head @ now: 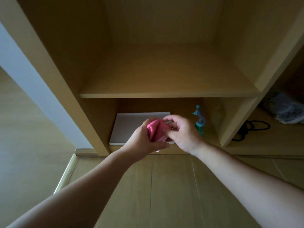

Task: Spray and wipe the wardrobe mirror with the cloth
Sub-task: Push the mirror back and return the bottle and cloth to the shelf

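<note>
While the open wooden wardrobe (167,95) is filling most of the view, the work is sitting low in its bottom middle compartment. A pale flat panel (130,124) is lying there on the compartment floor. It is probably the mirror, though its surface is showing no clear reflection, so I cannot tell for sure.

Just in front of the panel, the left hand (141,142) is gripping the pink cloth (155,130) with its fingers curled round the bunched fabric. The right hand (182,134) is pinching the cloth's near edge between thumb and fingertips, so neither hand is free. The spray bottle (199,119) is standing upright just to the right of the panel, partly behind the right hand and untouched.

By my reading, the person is gathering or folding the cloth, and no spraying is under way. The next move is asking the right hand to let go and take the bottle by its neck, with the nozzle aimed at the panel.
</note>
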